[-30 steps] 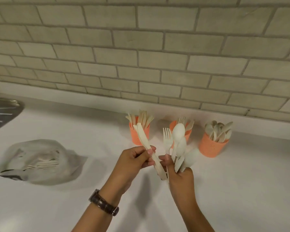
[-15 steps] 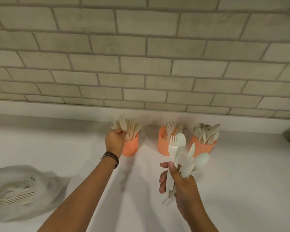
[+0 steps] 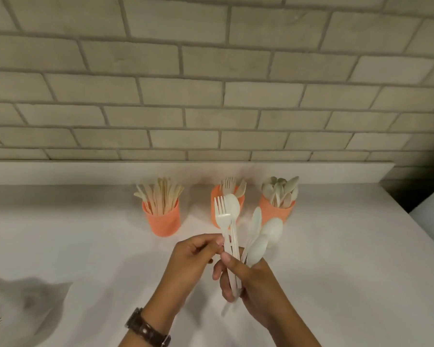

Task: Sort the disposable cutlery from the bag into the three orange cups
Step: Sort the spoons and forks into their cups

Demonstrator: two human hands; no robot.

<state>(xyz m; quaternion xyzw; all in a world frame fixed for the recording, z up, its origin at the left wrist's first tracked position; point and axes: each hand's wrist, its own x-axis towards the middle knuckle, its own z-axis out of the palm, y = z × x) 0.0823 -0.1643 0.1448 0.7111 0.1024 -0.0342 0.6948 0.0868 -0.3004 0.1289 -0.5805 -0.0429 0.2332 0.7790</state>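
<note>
The right hand (image 3: 257, 284) grips a fanned bundle (image 3: 259, 246) of forks and spoons by the handles, heads up, so that each type can be identified at a glance. The left hand (image 3: 194, 256) pinches the handle of one fork (image 3: 221, 213) at the bundle's left edge, apparently to withdraw it singly. Beyond, in a row, stand the knife cup (image 3: 162, 220), fork cup (image 3: 214, 212) and spoon cup (image 3: 273, 212), one type per cup. The bag (image 3: 28, 306), with cutlery inside, lies on the counter (image 3: 348, 259) at near left.
</note>
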